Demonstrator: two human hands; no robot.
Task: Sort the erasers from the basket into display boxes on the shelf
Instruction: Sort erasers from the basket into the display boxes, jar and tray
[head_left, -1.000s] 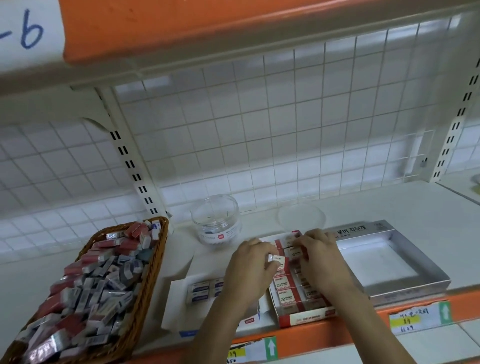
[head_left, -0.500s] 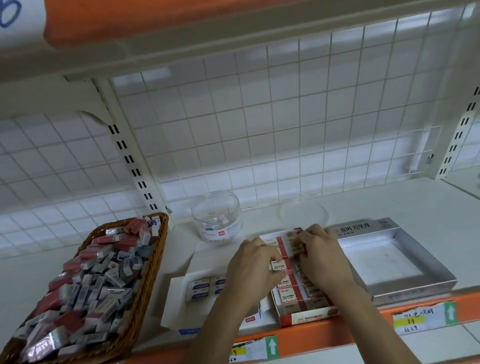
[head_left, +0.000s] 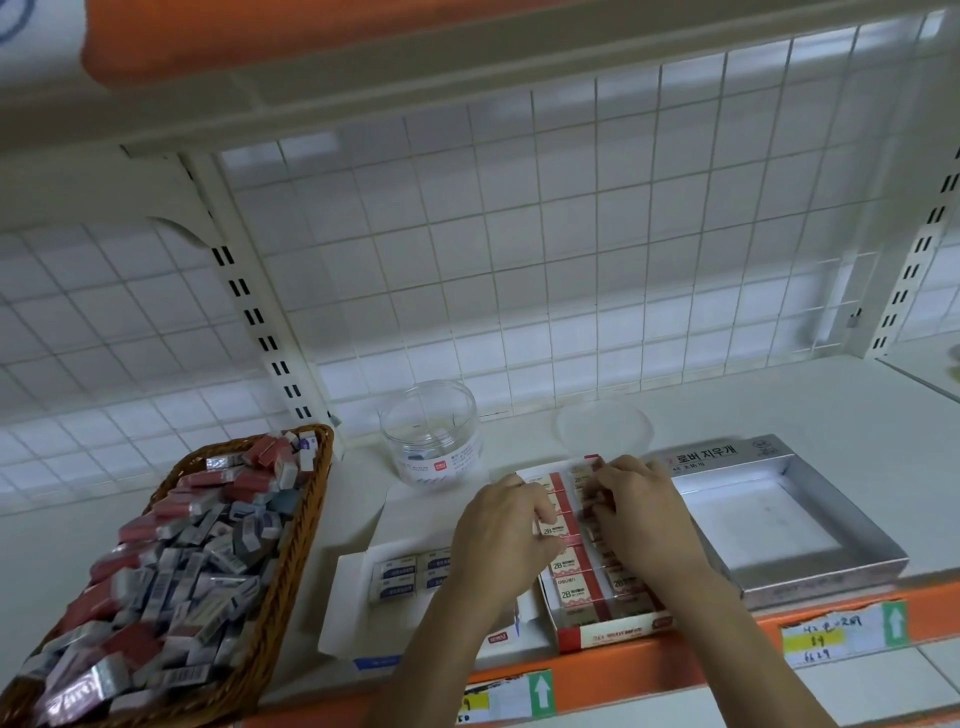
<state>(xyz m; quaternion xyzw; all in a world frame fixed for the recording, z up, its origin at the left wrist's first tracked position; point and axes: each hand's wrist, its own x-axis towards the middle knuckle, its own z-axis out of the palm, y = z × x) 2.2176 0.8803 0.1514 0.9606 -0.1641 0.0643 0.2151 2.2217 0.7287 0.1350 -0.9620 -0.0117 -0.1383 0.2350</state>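
Seating the red eraser (head_left: 555, 530) pinched in my left grip (head_left: 506, 530) into the red display box (head_left: 613, 636) beneath it, I should press squarely while my right grip (head_left: 641, 519), its hold unclear, steadies the neighbouring erasers (head_left: 621, 582).

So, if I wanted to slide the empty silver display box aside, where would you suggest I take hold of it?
I'd pinch the right-hand wall of the silver box, coming from above and the right, thumb inside. It is open-topped, empty and shallow, so that thin rim is free, while its left side sits close beside the red box being filled.
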